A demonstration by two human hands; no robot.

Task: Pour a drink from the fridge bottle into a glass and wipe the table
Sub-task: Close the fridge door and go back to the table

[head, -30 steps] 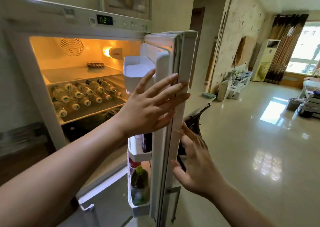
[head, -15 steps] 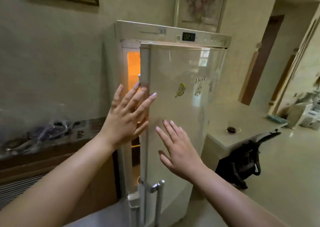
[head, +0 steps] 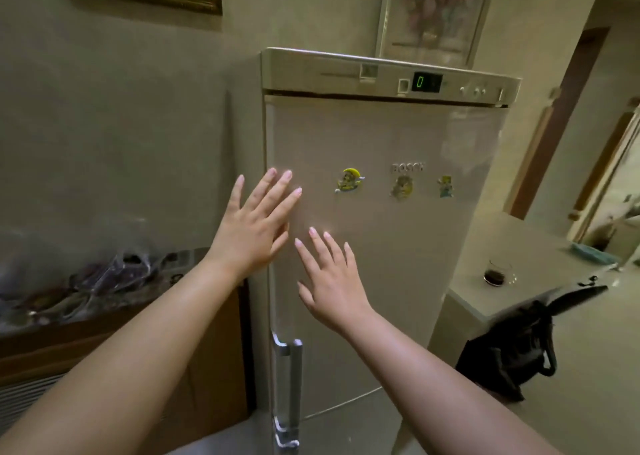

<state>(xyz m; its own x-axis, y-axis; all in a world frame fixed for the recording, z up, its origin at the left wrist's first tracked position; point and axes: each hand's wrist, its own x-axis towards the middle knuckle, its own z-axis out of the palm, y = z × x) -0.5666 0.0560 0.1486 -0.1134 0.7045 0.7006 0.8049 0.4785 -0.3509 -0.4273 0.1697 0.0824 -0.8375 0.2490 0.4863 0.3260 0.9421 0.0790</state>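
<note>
The cream fridge door [head: 398,246] is fully closed, with three small magnets across it. My left hand [head: 256,226] lies flat with spread fingers on the door's left edge. My right hand [head: 330,281] is spread flat on the door just below and to the right of it. Neither hand holds anything. A glass [head: 497,273] with dark drink in it stands on the light table [head: 491,246] to the right of the fridge. A teal cloth [head: 592,252] lies at the table's far right edge. The bottle is out of sight.
A silver door handle [head: 287,378] runs down the fridge's lower left. A black bag [head: 512,347] hangs at the table's near corner. A wooden cabinet [head: 114,343] with plastic-wrapped items on top stands left of the fridge. A doorway opens at the far right.
The fridge door swung from wide open to fully closed under both of my hands, and the lit shelves and bottles inside went out of sight.
</note>
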